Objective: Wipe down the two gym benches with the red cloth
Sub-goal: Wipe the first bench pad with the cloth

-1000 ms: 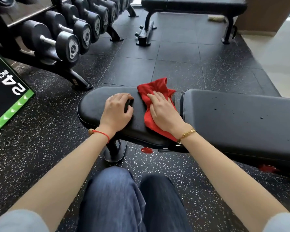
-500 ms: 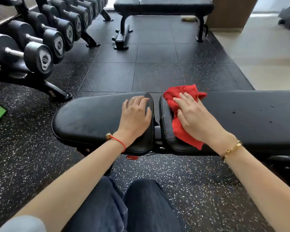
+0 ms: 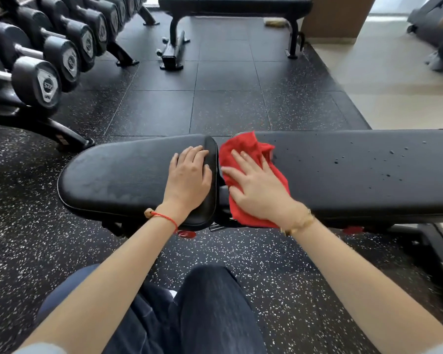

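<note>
A black padded gym bench [image 3: 363, 172] runs across the view in front of my knees, in two pads with a gap between them. The red cloth [image 3: 243, 152] lies crumpled on the left end of the long right pad. My right hand [image 3: 256, 185] presses flat on the cloth with straight, spread fingers. On the right end of the short seat pad [image 3: 118, 175] rests my left hand [image 3: 189, 177], fingers lying over the pad's edge. Small droplets dot the long pad further right. A second black bench [image 3: 235, 3] stands at the far top of the view.
A rack of black dumbbells [image 3: 49, 60] lines the left side, its foot reaching close to the seat pad. Speckled rubber flooring [image 3: 225, 98] lies between the two benches. A pale floor [image 3: 394, 93] and a brown column [image 3: 338, 16] are at the right. My knees are below.
My right hand has slid the red cloth rightward from the seat pad across the gap onto the long pad. My left hand moved right along the seat pad to its end.
</note>
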### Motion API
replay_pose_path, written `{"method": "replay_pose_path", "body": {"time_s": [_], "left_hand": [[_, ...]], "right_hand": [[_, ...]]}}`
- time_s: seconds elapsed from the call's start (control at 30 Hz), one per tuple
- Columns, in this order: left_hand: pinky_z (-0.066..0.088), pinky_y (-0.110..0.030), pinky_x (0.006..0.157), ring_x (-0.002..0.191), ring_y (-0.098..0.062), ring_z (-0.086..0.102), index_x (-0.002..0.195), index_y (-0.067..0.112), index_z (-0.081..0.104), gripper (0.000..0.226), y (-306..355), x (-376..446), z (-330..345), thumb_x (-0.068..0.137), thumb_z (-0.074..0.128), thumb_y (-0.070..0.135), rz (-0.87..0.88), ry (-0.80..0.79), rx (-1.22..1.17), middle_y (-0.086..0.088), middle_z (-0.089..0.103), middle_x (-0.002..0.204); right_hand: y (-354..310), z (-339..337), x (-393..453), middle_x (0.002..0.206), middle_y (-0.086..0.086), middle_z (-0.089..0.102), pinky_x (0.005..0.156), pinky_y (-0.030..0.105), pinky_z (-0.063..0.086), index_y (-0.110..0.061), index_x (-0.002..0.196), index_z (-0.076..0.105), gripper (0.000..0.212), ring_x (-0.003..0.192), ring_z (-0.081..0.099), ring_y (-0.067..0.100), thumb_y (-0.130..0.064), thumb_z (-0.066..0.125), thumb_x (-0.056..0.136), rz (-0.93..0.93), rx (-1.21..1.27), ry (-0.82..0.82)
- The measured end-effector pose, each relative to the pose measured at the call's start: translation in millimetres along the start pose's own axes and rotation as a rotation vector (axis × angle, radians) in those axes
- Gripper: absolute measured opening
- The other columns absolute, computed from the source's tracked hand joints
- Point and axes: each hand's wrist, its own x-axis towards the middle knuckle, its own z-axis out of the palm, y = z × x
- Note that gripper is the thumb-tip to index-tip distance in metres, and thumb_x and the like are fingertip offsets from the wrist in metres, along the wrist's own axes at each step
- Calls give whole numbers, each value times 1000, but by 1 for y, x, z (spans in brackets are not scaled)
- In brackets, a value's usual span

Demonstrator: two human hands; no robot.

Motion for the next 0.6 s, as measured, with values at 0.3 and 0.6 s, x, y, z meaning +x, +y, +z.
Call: {"method": "replay_pose_path", "body": {"time_s": [0.3,0.6], "left_hand": [[18,-44,121,142,-19,33,137,14,50,42,1,-1,-1,96,45,21,-10,-3,-18,-2,45,148],[22,-42,119,139,-19,38,133,15,54,41,-1,1,-2,93,48,19,-4,17,-29,-1,49,146]], "right_hand": [[23,-7,19,164,1,5,122,45,-1,-32,152,24,54,151,5,16,-37,36,99,239,66,23],[-4,11,-33,163,0,11,122,47,0,-35,148,32,54,150,10,18,-40,39,95,28,18,64]]}}
